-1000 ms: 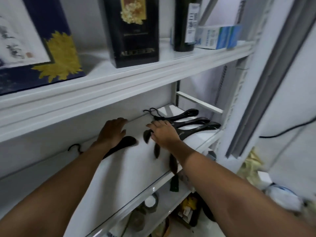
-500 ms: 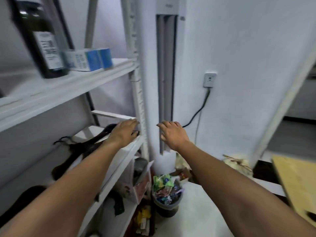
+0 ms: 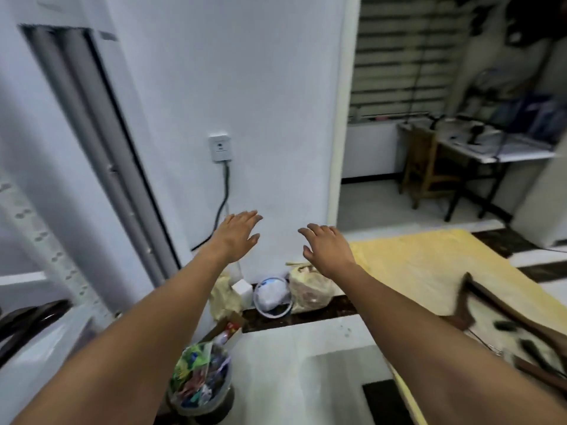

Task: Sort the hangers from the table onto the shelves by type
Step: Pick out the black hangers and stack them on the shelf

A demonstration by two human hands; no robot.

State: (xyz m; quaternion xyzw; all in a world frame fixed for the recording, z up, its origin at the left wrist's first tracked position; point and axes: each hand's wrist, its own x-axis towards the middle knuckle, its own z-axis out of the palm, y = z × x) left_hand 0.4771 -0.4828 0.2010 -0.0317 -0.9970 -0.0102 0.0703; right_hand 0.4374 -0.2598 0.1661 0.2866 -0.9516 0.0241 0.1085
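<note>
My left hand (image 3: pixel 236 237) and my right hand (image 3: pixel 326 248) are both stretched out in the air in front of a white wall, fingers spread, holding nothing. At the right lies the table (image 3: pixel 423 271) with a yellow cloth; brown wooden hangers (image 3: pixel 503 311) rest on its right part, with small dark clips beside them. At the far left edge, black hangers (image 3: pixel 27 320) lie on the white shelf (image 3: pixel 40 354). Both hands are well away from either group of hangers.
A full waste bin (image 3: pixel 199 384) stands on the floor below my arms. Plastic bags (image 3: pixel 306 289) and a small bucket sit against the wall under a wall socket (image 3: pixel 219 147). A perforated shelf post (image 3: pixel 46 240) rises at the left. A doorway at the right shows another room with a desk.
My hands left the black hangers on the shelf and now hang empty in the air. The view swung right, from the shelf to the wall and the table.
</note>
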